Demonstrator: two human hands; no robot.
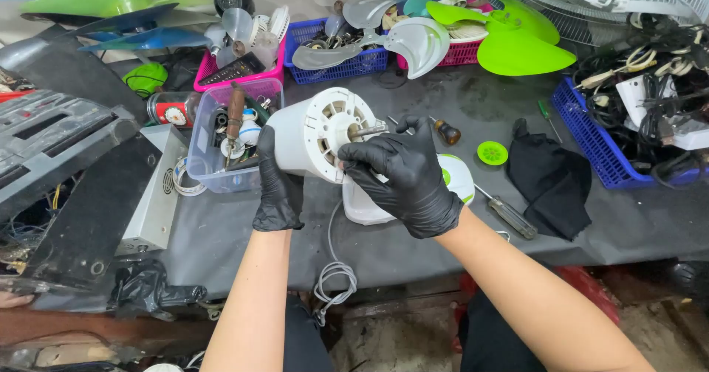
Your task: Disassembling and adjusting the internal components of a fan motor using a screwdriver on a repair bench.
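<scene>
Hands in black gloves work at centre. The left hand [278,187] clamps the white cylindrical plastic fan motor housing [314,134] from behind, steadying it; the right hand [408,176], at three o'clock, pinches fingertips together beside its protruding metal shaft [367,130], above the grey workbench [413,246].

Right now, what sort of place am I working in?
Probably a fan repair workshop: both gloved hands hold a white fan motor housing, loose fan blades fill baskets behind it, and screwdrivers lie on the cluttered bench.

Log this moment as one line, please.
left hand: grips white fan motor housing | right hand: fingertips at motor shaft | screwdriver: on table
</scene>
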